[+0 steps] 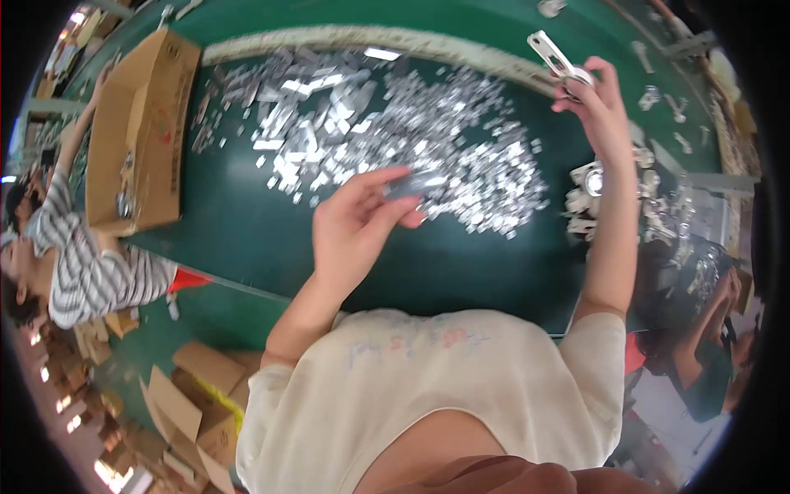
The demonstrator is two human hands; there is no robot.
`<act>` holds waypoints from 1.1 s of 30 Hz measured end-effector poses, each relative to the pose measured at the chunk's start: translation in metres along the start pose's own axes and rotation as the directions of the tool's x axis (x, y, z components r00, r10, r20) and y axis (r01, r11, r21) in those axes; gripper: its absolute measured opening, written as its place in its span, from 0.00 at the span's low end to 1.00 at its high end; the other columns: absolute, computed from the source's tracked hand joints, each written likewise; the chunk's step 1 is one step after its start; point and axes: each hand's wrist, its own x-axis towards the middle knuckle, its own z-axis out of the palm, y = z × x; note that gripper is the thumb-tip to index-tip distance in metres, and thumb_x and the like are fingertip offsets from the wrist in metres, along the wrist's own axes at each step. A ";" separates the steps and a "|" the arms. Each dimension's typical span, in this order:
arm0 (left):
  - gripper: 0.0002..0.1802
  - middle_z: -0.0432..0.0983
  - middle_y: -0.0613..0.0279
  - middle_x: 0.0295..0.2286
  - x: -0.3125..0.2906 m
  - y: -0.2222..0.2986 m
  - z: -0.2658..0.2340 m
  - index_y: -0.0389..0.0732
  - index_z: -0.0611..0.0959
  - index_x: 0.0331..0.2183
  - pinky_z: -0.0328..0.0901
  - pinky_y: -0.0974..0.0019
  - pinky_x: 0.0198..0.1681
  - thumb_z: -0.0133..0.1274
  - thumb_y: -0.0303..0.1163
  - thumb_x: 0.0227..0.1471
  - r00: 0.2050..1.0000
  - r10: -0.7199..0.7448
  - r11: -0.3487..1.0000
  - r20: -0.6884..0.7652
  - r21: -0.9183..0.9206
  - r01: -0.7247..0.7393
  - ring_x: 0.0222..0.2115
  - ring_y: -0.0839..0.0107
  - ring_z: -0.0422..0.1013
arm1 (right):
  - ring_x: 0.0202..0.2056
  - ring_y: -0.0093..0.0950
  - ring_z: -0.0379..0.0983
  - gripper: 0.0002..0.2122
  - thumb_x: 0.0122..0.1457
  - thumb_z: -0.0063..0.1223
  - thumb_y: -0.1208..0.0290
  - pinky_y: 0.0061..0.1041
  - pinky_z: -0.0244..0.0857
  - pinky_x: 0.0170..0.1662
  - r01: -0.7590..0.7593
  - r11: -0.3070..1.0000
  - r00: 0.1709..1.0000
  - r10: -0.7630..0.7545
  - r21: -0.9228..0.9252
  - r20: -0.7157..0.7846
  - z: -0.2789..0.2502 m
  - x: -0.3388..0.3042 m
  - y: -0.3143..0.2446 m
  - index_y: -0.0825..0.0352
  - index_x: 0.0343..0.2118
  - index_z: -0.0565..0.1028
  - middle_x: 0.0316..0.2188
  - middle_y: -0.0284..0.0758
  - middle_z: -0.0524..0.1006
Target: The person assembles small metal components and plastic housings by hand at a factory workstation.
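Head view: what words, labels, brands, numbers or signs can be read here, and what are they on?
Shirt: red and blue lettering across the chest, too faint to read.
Upper-left box: a reddish mark and dark print on its side, too blurred to read.
White part in the right hand: none visible.
Metal pieces: none visible.

Grey strip (pixel 418 184): blurred, partly covered by the left hand (pixel 354 222). White part (pixel 549 53): partly hidden by the right hand (pixel 601 109). Metal pieces (pixel 494 181): many too small to distinguish.
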 end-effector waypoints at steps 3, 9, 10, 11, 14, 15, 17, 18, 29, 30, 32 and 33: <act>0.17 0.75 0.56 0.29 0.001 0.009 0.003 0.31 0.73 0.43 0.68 0.75 0.33 0.50 0.16 0.48 0.992 -0.044 0.993 0.119 -0.100 0.056 0.30 0.71 0.74 | 0.29 0.20 0.65 0.23 0.50 0.49 0.79 0.16 0.60 0.34 0.106 0.981 0.987 -0.084 -0.162 0.141 0.051 -0.051 -0.020 0.69 0.51 0.62 0.34 0.33 0.69; 0.18 0.74 0.48 0.35 -0.007 0.018 0.012 0.27 0.70 0.44 0.71 0.68 0.36 0.47 0.14 0.48 0.982 -0.005 0.991 0.190 -0.130 0.031 0.32 0.66 0.74 | 0.34 0.33 0.68 0.19 0.46 0.58 0.76 0.24 0.63 0.38 0.520 0.690 0.853 -0.397 -0.503 0.338 0.102 -0.099 -0.032 0.72 0.43 0.70 0.37 0.41 0.69; 0.18 0.74 0.47 0.36 -0.008 0.019 0.012 0.27 0.70 0.45 0.71 0.68 0.36 0.47 0.14 0.48 0.980 -0.006 0.987 0.201 -0.157 0.038 0.33 0.65 0.74 | 0.34 0.34 0.68 0.21 0.44 0.60 0.77 0.26 0.64 0.38 0.583 0.641 0.812 -0.442 -0.499 0.382 0.103 -0.101 -0.031 0.72 0.43 0.70 0.36 0.41 0.69; 0.18 0.74 0.47 0.36 -0.008 0.020 0.012 0.27 0.70 0.45 0.71 0.68 0.36 0.47 0.14 0.48 0.981 -0.010 0.987 0.193 -0.158 0.041 0.33 0.65 0.74 | 0.33 0.35 0.68 0.22 0.42 0.61 0.78 0.27 0.64 0.37 0.644 0.588 0.765 -0.482 -0.491 0.426 0.105 -0.103 -0.031 0.71 0.44 0.70 0.36 0.42 0.69; 0.19 0.74 0.48 0.36 -0.013 0.024 0.010 0.27 0.70 0.45 0.71 0.68 0.36 0.48 0.14 0.48 0.978 -0.026 0.988 0.208 -0.144 0.057 0.33 0.65 0.74 | 0.34 0.36 0.67 0.21 0.40 0.61 0.79 0.30 0.63 0.37 0.677 0.562 0.735 -0.476 -0.475 0.483 0.106 -0.108 -0.030 0.71 0.41 0.71 0.35 0.42 0.69; 0.19 0.74 0.48 0.36 -0.015 0.025 0.010 0.27 0.70 0.45 0.71 0.68 0.36 0.48 0.14 0.48 0.974 -0.022 0.987 0.223 -0.153 0.057 0.33 0.65 0.74 | 0.34 0.36 0.67 0.21 0.39 0.61 0.79 0.31 0.63 0.37 0.707 0.524 0.706 -0.483 -0.475 0.517 0.106 -0.108 -0.030 0.71 0.40 0.71 0.35 0.42 0.69; 0.19 0.74 0.49 0.36 -0.014 0.026 0.008 0.27 0.71 0.44 0.71 0.68 0.36 0.49 0.14 0.47 0.972 -0.027 0.984 0.231 -0.164 0.066 0.33 0.66 0.74 | 0.34 0.37 0.67 0.20 0.39 0.61 0.79 0.31 0.63 0.37 0.720 0.529 0.691 -0.488 -0.449 0.533 0.106 -0.105 -0.028 0.70 0.39 0.71 0.35 0.41 0.69; 0.19 0.74 0.49 0.36 -0.014 0.026 0.007 0.27 0.71 0.44 0.71 0.69 0.36 0.49 0.14 0.47 0.970 -0.035 0.982 0.242 -0.171 0.078 0.33 0.66 0.74 | 0.34 0.37 0.67 0.20 0.38 0.61 0.79 0.32 0.63 0.37 0.734 0.527 0.675 -0.499 -0.429 0.543 0.106 -0.103 -0.027 0.70 0.38 0.71 0.36 0.41 0.69; 0.10 0.75 0.58 0.31 -0.006 0.012 0.011 0.31 0.74 0.37 0.69 0.74 0.33 0.49 0.17 0.49 0.987 -0.021 1.000 0.162 0.019 0.018 0.31 0.74 0.73 | 0.35 0.32 0.67 0.19 0.41 0.62 0.78 0.27 0.62 0.38 0.364 0.875 0.909 -0.260 -0.318 0.325 0.116 -0.110 -0.022 0.69 0.39 0.70 0.36 0.38 0.69; 0.11 0.74 0.58 0.31 -0.007 0.008 0.013 0.32 0.75 0.37 0.69 0.74 0.33 0.50 0.16 0.47 0.989 0.048 0.988 0.143 0.140 -0.068 0.31 0.75 0.73 | 0.36 0.26 0.67 0.17 0.44 0.61 0.78 0.22 0.62 0.38 0.181 0.953 0.961 -0.119 -0.244 0.249 0.120 -0.113 -0.020 0.70 0.38 0.69 0.36 0.37 0.69; 0.12 0.74 0.59 0.31 -0.007 -0.001 0.015 0.34 0.76 0.35 0.69 0.75 0.33 0.51 0.16 0.44 0.977 0.187 0.922 0.101 0.326 -0.210 0.31 0.75 0.74 | 0.35 0.23 0.67 0.15 0.45 0.59 0.81 0.19 0.61 0.38 0.099 0.936 0.966 -0.009 -0.338 0.257 0.115 -0.118 -0.008 0.71 0.37 0.69 0.36 0.36 0.69; 0.12 0.74 0.59 0.31 -0.006 -0.007 0.015 0.34 0.76 0.35 0.69 0.75 0.33 0.51 0.16 0.44 0.978 0.195 0.919 0.080 0.334 -0.210 0.31 0.75 0.74 | 0.33 0.23 0.68 0.13 0.45 0.58 0.82 0.18 0.62 0.36 0.033 0.945 0.980 0.033 -0.325 0.197 0.124 -0.121 -0.008 0.71 0.35 0.69 0.35 0.36 0.69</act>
